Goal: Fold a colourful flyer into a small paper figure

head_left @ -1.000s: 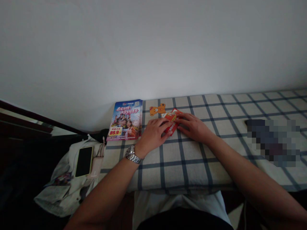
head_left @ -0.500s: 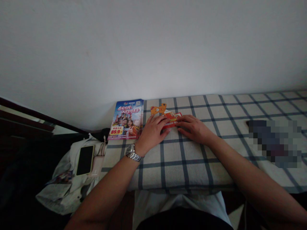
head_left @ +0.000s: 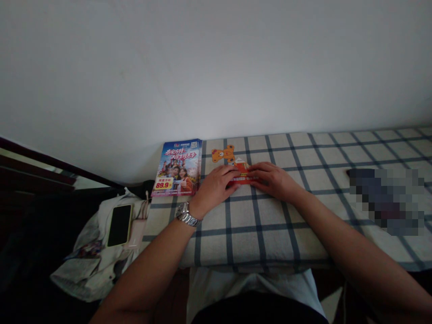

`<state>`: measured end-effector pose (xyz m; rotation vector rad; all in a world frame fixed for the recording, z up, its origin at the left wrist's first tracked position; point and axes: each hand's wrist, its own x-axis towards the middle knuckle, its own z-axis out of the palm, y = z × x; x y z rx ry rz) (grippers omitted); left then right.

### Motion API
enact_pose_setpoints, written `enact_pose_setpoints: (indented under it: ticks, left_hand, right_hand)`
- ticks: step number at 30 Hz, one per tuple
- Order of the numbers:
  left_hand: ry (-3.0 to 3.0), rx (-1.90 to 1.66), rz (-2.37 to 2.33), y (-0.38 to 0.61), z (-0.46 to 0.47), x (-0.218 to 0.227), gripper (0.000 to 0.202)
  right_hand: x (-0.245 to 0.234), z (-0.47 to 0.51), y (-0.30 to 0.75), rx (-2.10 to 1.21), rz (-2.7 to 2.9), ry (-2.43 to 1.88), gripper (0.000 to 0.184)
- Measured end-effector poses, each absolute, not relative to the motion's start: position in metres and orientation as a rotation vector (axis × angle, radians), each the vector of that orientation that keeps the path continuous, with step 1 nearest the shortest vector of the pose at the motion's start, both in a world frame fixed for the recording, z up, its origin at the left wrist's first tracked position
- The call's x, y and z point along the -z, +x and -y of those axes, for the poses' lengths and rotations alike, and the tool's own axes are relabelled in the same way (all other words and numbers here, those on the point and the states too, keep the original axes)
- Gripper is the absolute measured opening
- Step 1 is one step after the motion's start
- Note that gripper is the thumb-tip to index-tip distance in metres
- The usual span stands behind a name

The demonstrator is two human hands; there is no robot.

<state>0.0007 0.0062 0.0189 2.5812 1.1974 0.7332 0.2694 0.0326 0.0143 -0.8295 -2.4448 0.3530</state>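
Observation:
A small red printed paper [head_left: 242,175] lies on the checked cloth [head_left: 276,225], pinned between both hands. My left hand [head_left: 214,188], a metal watch at its wrist, presses its fingers on the paper's left part. My right hand [head_left: 272,180] presses flat on the paper's right end. An orange bear-shaped cutout [head_left: 222,154] lies just beyond the paper, near the wall.
A stack of colourful leaflets [head_left: 177,167] lies left of my hands by the wall. A phone [head_left: 119,225] rests on a power bank on crumpled cloth at the left. A dark, blurred object [head_left: 384,198] sits to the right.
The red paper went from standing up and tilted in my fingers to lying low and flat on the cloth. Both hands shifted slightly away from me and pressed down on it.

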Motion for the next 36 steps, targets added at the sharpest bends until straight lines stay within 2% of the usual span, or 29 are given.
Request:
enact_pose_setpoints:
  ticks: [7,15,21,26,36]
  left_hand:
    - [2.580,-0.715,-1.175,0.0009,-0.0054,-0.0199,0.036]
    - [2.572,-0.731,-1.218,0.0047,-0.0051,-0.0232,0.023]
    - [2.548,-0.738,-1.192,0.0042,-0.0049,-0.0242,0.024]
    - [2.613,-0.694,-1.172,0.0024,-0.0031,-0.0259,0.028]
    - [2.562,-0.735,-1.245,0.0031,-0.0074,-0.0231,0.026]
  right_hand:
    - [-0.0124,-0.0350,0.2717,-0.359,2.436,-0.822,0.022]
    - [-0.0148,-0.0334,0.2719,-0.361,2.450,-0.824,0.027]
    - [-0.0144,-0.0354,0.2716,-0.359,2.441,-0.814,0.019]
    - [-0.0167,-0.0351,0.2714,-0.362,2.431,-0.834,0.019]
    - [-0.0154,-0.0370,0.2706,-0.384,2.381,-0.879,0.018]
